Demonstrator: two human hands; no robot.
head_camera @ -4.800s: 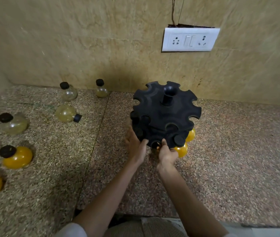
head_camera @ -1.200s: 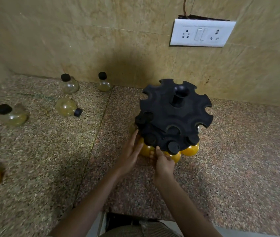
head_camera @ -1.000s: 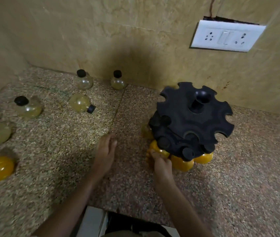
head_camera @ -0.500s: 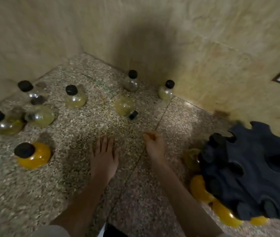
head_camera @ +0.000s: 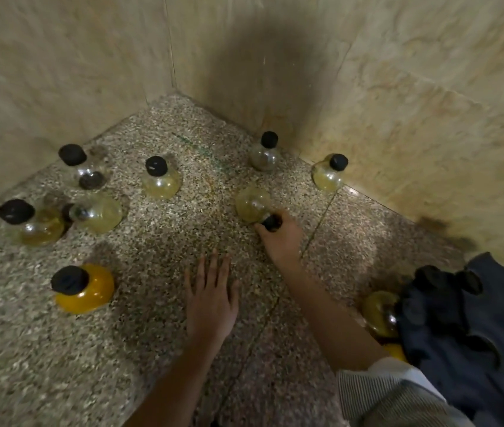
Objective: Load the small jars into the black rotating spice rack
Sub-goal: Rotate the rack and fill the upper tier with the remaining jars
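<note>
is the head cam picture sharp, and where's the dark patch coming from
Head view: soft throughout, most smeared at the spice rack by the right edge; a broad shadow darkens the wall corner; small glints on the clear jars; the wide lens bends the wall lines.

spice rack (head_camera: 475, 334) cut off at right edge, racked jars (head_camera: 380, 312) mostly hidden beneath it

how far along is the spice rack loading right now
Done: at least two jars hang in the black rack. In hand: the right hand closes on a tipped jar by its cap. Left: seven other jars stand loose on the counter, including the orange jar.
</note>
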